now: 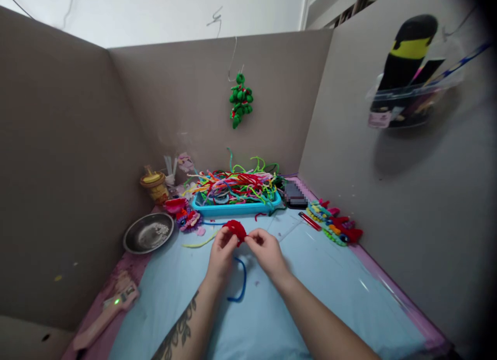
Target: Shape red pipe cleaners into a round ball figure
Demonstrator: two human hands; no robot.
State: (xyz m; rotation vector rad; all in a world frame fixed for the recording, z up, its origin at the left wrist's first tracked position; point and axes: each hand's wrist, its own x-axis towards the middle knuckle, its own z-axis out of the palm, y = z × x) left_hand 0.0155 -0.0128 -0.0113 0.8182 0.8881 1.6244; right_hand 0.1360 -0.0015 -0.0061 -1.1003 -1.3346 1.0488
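Observation:
In the head view a small red fuzzy piece (235,227), rounded and looking like bent pipe cleaner, is up between both hands. My left hand (222,252) grips its left and lower side, thumb against fingers. From the right, my right hand (267,250) pinches at its edge; the fingertips partly hide what lies between them. Below the hands a curved blue pipe cleaner (244,280) lies on the light blue cover (326,298). A pale yellow pipe cleaner (199,244) is on the table left of my left hand.
Behind the hands stands a blue tray (233,211) heaped with coloured pipe cleaners. A metal bowl (134,236) and pink glue gun (108,316) are at left. A red-handled tool (309,221), phone (294,194) and colourful fuzzy pieces (334,224) lie right. Grey partitions (194,101) enclose the table.

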